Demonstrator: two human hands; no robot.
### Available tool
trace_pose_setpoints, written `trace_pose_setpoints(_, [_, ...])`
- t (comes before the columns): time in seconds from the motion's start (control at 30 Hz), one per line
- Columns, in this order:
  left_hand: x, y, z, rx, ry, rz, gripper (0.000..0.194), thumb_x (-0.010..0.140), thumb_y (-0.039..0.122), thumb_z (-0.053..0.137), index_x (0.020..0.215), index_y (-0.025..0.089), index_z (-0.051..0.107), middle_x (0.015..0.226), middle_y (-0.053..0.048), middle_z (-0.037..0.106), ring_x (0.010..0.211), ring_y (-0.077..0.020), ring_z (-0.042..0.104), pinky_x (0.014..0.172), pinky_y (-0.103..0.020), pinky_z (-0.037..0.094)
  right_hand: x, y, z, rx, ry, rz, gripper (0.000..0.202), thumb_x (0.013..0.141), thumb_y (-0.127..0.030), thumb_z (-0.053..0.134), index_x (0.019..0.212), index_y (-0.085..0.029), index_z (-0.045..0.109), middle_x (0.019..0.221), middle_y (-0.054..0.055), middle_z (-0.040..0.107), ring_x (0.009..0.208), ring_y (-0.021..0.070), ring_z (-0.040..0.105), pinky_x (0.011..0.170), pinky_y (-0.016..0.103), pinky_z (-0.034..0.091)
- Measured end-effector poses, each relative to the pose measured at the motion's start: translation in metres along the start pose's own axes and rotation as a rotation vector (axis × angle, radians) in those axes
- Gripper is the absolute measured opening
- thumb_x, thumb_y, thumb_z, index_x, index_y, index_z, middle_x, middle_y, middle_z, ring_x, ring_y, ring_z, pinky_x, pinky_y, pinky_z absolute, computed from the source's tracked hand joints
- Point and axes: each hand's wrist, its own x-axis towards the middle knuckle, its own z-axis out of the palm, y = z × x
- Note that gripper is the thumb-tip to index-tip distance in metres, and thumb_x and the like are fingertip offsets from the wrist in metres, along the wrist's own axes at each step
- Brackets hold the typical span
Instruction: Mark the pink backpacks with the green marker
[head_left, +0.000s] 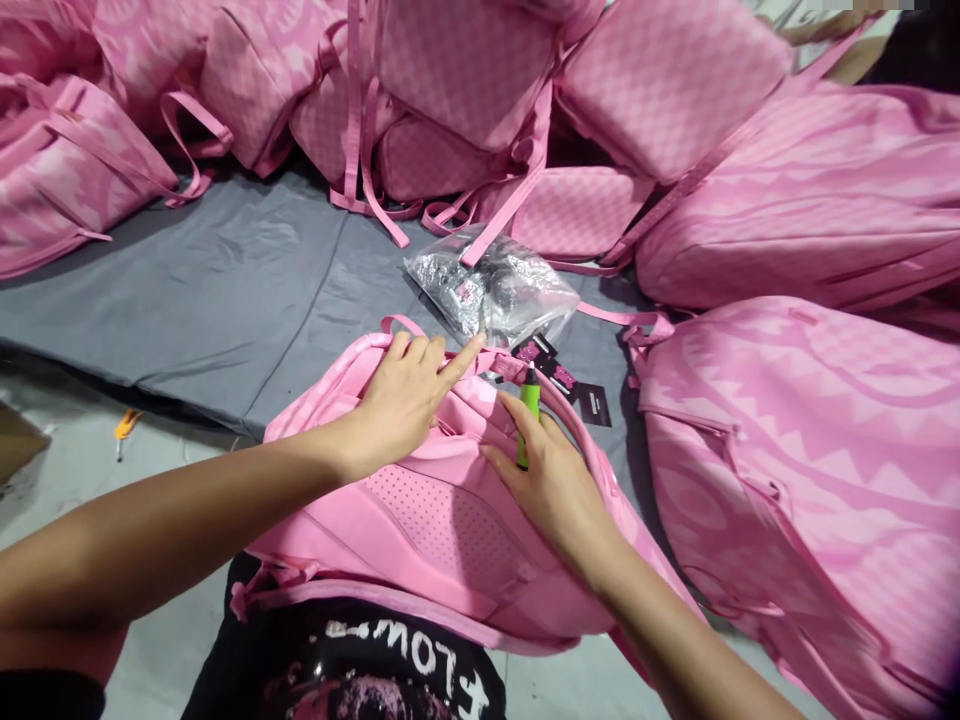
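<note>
A pink backpack rests against my lap and the table edge, its dotted padded back panel turned up towards me. My left hand lies on the top of the bag, index finger stretched out and the others slightly bent, holding nothing that I can see. In my right hand is a slim green marker with a black end and a pale tip, held upright between the fingers. That hand also rests on the bag, near its upper right edge. Black hang tags with pink figures lie just beyond the bag.
Behind the bag sits a clear plastic bag with dark items inside. Many pink backpacks are piled at the back of the grey-covered table. Another large backpack stands close on the right. An orange-handled tool is at lower left.
</note>
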Motion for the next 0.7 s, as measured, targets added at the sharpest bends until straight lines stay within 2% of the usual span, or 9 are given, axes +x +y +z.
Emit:
trace_pose_setpoints(0.1, [-0.002,0.002,-0.003,-0.001,-0.006,0.000,0.096,0.085,0.036,0.066,0.158,0.017,0.007,0.135,-0.016,0.050,0.115,-0.0306,0.048,0.103,-0.043,0.030,-0.005,-0.003,0.003,0.063,0.055,0.025,0.051,0.093,-0.036,0.056,0.139,-0.017,0.050,0.119,0.018,0.063,0.106,0.0310,0.063,0.090,0.048,0.053])
trace_pose_setpoints(0.23, [-0.007,0.004,-0.007,0.015,0.010,-0.025,0.089,0.088,0.035,0.061,0.158,0.016,0.010,0.132,-0.017,0.052,0.114,-0.0314,0.049,0.104,-0.046,0.031,0.012,-0.015,0.009,0.064,0.082,0.062,0.057,0.092,-0.043,0.057,0.142,-0.018,0.048,0.125,0.020,0.062,0.110,0.0332,0.063,0.092,0.052,0.052])
trace_pose_setpoints(0.37, [-0.009,0.006,-0.010,0.017,0.026,-0.030,0.084,0.089,0.034,0.059,0.157,0.014,0.016,0.125,-0.017,0.054,0.110,-0.0313,0.051,0.102,-0.045,0.034,0.029,-0.022,0.007,0.023,-0.029,0.060,0.076,0.082,-0.033,0.068,0.150,-0.015,0.037,0.142,0.024,0.050,0.124,0.0379,0.055,0.098,0.055,0.049])
trace_pose_setpoints(0.47, [-0.010,0.007,-0.011,0.024,0.016,-0.028,0.080,0.088,0.027,0.056,0.157,0.014,0.017,0.127,-0.017,0.054,0.112,-0.0314,0.050,0.103,-0.045,0.032,0.029,-0.021,0.004,0.025,-0.107,0.068,0.078,0.082,-0.031,0.067,0.150,-0.014,0.035,0.145,0.025,0.046,0.127,0.0386,0.053,0.098,0.055,0.050])
trace_pose_setpoints(0.57, [-0.010,0.008,-0.012,0.036,0.011,-0.038,0.077,0.088,0.020,0.052,0.157,0.015,0.017,0.128,-0.017,0.054,0.113,-0.0310,0.050,0.104,-0.046,0.032,0.025,-0.019,0.003,0.031,-0.110,0.057,0.073,0.084,-0.031,0.062,0.150,-0.017,0.035,0.144,0.023,0.048,0.125,0.0383,0.055,0.094,0.056,0.051])
trace_pose_setpoints(0.7, [-0.008,0.009,-0.009,0.035,0.007,-0.031,0.077,0.088,0.019,0.052,0.157,0.014,0.018,0.128,-0.017,0.053,0.113,-0.0311,0.049,0.104,-0.047,0.032,0.027,-0.019,0.004,0.034,-0.082,0.054,0.072,0.083,-0.030,0.061,0.150,-0.021,0.035,0.143,0.021,0.049,0.122,0.0379,0.057,0.091,0.054,0.053])
